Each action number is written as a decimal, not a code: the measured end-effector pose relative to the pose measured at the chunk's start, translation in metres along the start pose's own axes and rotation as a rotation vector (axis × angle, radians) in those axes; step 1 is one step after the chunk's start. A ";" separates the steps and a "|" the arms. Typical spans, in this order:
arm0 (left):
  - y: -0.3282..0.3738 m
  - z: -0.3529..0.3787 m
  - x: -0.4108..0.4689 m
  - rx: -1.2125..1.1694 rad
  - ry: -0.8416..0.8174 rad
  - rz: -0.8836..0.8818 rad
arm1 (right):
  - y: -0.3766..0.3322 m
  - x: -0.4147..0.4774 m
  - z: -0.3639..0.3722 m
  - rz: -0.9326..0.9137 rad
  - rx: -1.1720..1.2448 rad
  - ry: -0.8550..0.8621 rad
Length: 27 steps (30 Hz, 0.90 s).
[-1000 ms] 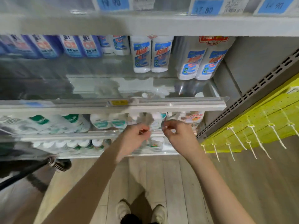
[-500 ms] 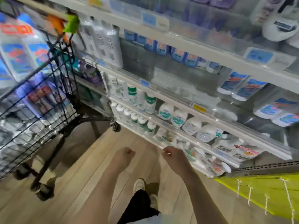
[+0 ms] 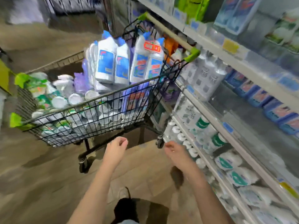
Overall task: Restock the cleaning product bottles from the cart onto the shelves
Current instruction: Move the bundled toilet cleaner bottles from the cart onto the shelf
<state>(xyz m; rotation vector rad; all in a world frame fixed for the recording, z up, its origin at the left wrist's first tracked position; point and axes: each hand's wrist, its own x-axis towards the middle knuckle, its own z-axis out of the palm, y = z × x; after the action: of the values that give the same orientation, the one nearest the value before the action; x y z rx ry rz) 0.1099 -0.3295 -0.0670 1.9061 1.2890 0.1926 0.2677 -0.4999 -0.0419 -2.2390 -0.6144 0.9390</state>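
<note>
A black wire cart [image 3: 100, 109] with green corner guards stands ahead on the left, piled with cleaning products. White bottles with blue caps and blue labels [image 3: 127, 62] stand tall at its near right end; white-capped and green-labelled bottles [image 3: 61, 97] fill the rest. The shelves [image 3: 226, 131] run along the right, stocked with white and blue bottles. My left hand [image 3: 115, 149] hovers below the cart's near side, fingers loosely curled, holding nothing. My right hand [image 3: 177, 153] hangs beside the lowest shelf, also holding nothing.
The cart's handle [image 3: 169, 32] almost touches the shelf edge. Its wheels [image 3: 83, 164] rest on the wooden floor. My shoe [image 3: 123, 193] shows below between my arms. A yellow-green fixture [image 3: 4, 76] stands at the far left.
My view has swung left from the shelves to the cart. Both hands left the lower shelf, dropped and drifted towards the cart, holding nothing.
</note>
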 end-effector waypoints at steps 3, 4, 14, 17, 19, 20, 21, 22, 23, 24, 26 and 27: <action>0.011 -0.045 0.050 -0.068 0.096 0.059 | -0.071 0.047 0.004 -0.158 -0.015 0.097; 0.017 -0.059 0.065 -0.079 0.130 0.085 | -0.093 0.060 0.006 -0.199 -0.017 0.105; 0.052 -0.125 0.199 -0.218 0.291 0.141 | -0.204 0.162 0.015 -0.361 0.022 0.250; 0.067 -0.127 0.236 -0.176 0.351 0.131 | -0.223 0.200 0.007 -0.343 0.005 0.232; 0.078 -0.126 0.256 -0.099 0.404 0.107 | -0.232 0.226 0.005 -0.380 -0.022 0.192; 0.083 -0.126 0.264 -0.059 0.440 0.092 | -0.238 0.237 0.005 -0.395 -0.057 0.160; 0.087 -0.127 0.271 -0.029 0.469 0.072 | -0.244 0.248 0.006 -0.402 -0.098 0.126; 0.091 -0.128 0.277 -0.009 0.477 0.050 | -0.250 0.258 0.008 -0.407 -0.133 0.094; 0.094 -0.129 0.285 0.006 0.466 0.030 | -0.257 0.268 0.011 -0.408 -0.164 0.068; 0.096 -0.130 0.291 0.014 0.440 0.012 | -0.264 0.278 0.015 -0.409 -0.194 0.043; 0.097 -0.132 0.305 0.011 0.380 -0.025 | -0.277 0.294 0.025 -0.410 -0.265 0.002; 0.097 -0.134 0.310 0.014 0.359 -0.043 | -0.282 0.300 0.031 -0.406 -0.299 -0.001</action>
<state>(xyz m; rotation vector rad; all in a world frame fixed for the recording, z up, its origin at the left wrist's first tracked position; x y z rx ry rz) 0.2524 -0.0149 -0.0036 1.9108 1.5664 0.5241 0.3872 -0.1074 -0.0001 -2.2378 -1.2221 0.6748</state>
